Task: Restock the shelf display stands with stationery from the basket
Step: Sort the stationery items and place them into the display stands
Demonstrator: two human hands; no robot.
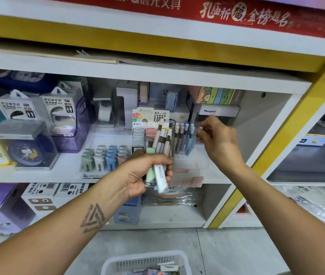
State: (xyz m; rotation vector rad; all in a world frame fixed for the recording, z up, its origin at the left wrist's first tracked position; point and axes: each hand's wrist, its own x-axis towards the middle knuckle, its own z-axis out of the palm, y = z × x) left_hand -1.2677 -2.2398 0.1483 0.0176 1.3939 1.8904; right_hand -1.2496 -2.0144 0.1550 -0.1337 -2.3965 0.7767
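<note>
Fingers of the left hand curl tightly round a bundle of pens, holding them upright in front of the shelf; the right hand pinches something small and pale blue beside the pens standing in the clear display stand. Erasers sit in rows further left, and the white basket waits on the near floor

Hidden, cropped and blurred parts

The basket was cut off by the bottom edge, its contents too small to name. The left hand covered the pens' lower barrels. What the right hand pinched was blurred.
</note>
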